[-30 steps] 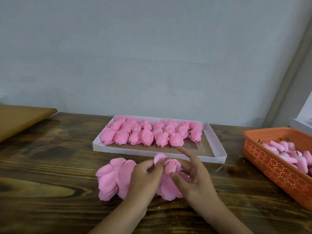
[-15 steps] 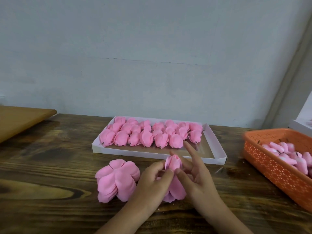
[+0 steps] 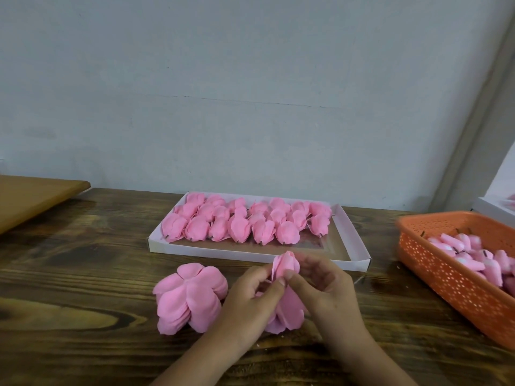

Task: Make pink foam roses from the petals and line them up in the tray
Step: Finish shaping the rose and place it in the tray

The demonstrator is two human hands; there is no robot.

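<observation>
At the grip: left hand [image 3: 250,296] and right hand [image 3: 323,285] are both pinching the half-made rose [image 3: 285,264].
Change: right index finger, raised earlier, is now curling in.
Left of grip: petal stack [image 3: 189,299] is lying loose.
Beyond grip: tray [image 3: 354,240] is holding finished roses [image 3: 245,221].

Dark stained wooden plank surface [image 3: 83,274]: bears shallow white cardboard tray [image 3: 354,240], stack of flat pink foam petals [image 3: 189,299], orange perforated plastic basket [image 3: 446,274]

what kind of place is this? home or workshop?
Probably a small handcraft workbench, not clearly a home: a white tray filled with rows of finished pink roses, an orange basket of pink rose buds, and a stack of loose petals on a wooden table.
</observation>
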